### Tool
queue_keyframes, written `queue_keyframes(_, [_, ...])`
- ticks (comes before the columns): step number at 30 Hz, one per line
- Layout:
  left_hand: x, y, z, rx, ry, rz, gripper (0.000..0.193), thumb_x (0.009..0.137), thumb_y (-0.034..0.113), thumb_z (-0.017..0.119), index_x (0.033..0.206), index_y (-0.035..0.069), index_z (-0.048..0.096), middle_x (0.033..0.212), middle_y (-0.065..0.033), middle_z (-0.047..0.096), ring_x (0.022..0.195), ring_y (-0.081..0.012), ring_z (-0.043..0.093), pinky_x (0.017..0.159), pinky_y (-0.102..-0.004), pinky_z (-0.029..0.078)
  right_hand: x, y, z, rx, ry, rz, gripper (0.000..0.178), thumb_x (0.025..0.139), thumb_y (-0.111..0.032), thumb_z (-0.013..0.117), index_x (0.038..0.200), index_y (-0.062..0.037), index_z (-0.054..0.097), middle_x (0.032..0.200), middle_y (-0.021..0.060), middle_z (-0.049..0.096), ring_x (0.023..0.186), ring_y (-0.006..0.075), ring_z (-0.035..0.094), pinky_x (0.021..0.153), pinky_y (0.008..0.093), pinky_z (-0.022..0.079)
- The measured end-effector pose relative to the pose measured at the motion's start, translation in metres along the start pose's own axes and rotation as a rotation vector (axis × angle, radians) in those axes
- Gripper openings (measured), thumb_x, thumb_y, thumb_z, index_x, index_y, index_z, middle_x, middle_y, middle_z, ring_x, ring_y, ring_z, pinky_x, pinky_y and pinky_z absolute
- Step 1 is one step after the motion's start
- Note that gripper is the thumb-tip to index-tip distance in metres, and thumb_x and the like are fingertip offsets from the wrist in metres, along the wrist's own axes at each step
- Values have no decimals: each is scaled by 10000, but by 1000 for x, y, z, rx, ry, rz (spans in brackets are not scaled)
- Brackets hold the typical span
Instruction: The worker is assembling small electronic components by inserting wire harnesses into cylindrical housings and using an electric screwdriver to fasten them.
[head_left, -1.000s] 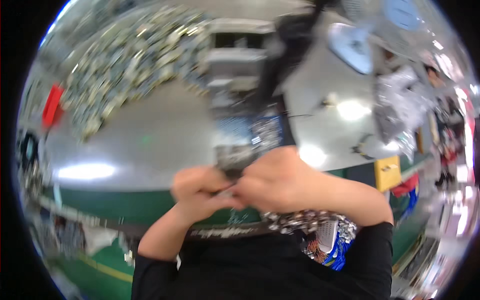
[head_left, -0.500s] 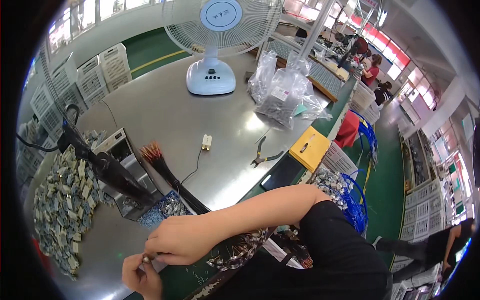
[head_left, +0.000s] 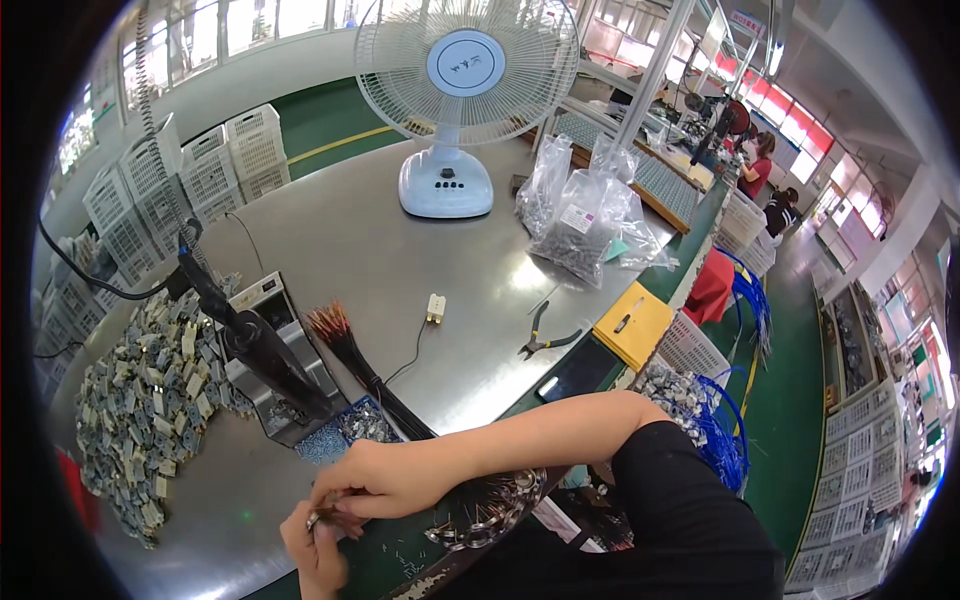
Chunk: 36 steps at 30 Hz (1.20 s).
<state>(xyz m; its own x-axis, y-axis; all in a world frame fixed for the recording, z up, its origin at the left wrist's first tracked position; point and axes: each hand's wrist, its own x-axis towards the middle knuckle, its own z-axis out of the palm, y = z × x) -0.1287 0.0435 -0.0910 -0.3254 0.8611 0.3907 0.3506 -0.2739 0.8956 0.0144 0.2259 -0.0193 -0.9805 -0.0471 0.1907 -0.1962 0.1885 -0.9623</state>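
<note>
At the near edge of the table, my left hand [head_left: 318, 560] and my right hand [head_left: 385, 482] meet, fingertips pinched together. Between them is a small, brownish metallic piece [head_left: 324, 516], mostly covered by the fingers, so its kind stays unclear. My right forearm reaches across from the right. Just beyond the hands lie a small tray of metal parts [head_left: 366, 422] and a patch of tiny blue pieces [head_left: 322, 446]. A bundle of black wires [head_left: 388, 398] with reddish ends rests alongside. Under my right forearm sits a pile of shiny metal parts with wires [head_left: 490, 512].
A black-armed bench machine [head_left: 275, 360] stands left, beside a heap of grey and cream connectors [head_left: 150, 400]. Farther off are a table fan [head_left: 447, 185], plastic bags of parts [head_left: 580, 225], pliers [head_left: 545, 335], a yellow folder [head_left: 640, 325] and a dark phone [head_left: 580, 370].
The whole view has shifted, so the table appears farther right and lower. My hands remain together, with the finger grip slightly altered. A person at the far right has mostly left view.
</note>
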Motion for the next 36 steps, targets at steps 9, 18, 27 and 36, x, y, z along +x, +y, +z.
queue_keyframes(9, [-18, -15, -22, -1059, -307, -414, 504, 1038, 385, 613, 1332, -17, 534, 730, -102, 651, 456, -152, 570, 375, -264, 443, 18, 0, 2, -301, -74, -243, 369, 943, -37, 658, 1311, -31, 673, 853, 162, 615, 766, 352, 621, 685, 449, 490])
queue_keyframes(18, [0, 24, -26, -533, -71, -304, 180, 1017, 65, 650, 1165, 15, 563, 884, -103, 726, 782, -164, 734, 683, -306, 603, 22, -14, 6, -404, -71, -85, 396, 826, -32, 667, 1215, 20, 722, 710, 152, 601, 596, 279, 570, 575, 371, 427])
queue_keyframes(27, [5, 31, -16, -6, 219, -112, 253, 970, 88, 713, 1143, 7, 546, 896, -125, 730, 840, -177, 764, 686, -314, 579, 35, 6, 14, -466, 108, -188, 417, 870, 47, 571, 1269, 39, 692, 700, 112, 572, 617, 226, 549, 576, 331, 412])
queue_keyframes(36, [-13, 3, -29, -387, 31, -259, 241, 1025, 96, 616, 1229, -33, 625, 877, -100, 730, 784, -143, 715, 691, -293, 579, 49, 9, 13, -479, -80, -90, 365, 905, -32, 574, 1243, 23, 699, 808, 154, 639, 709, 301, 606, 621, 391, 438])
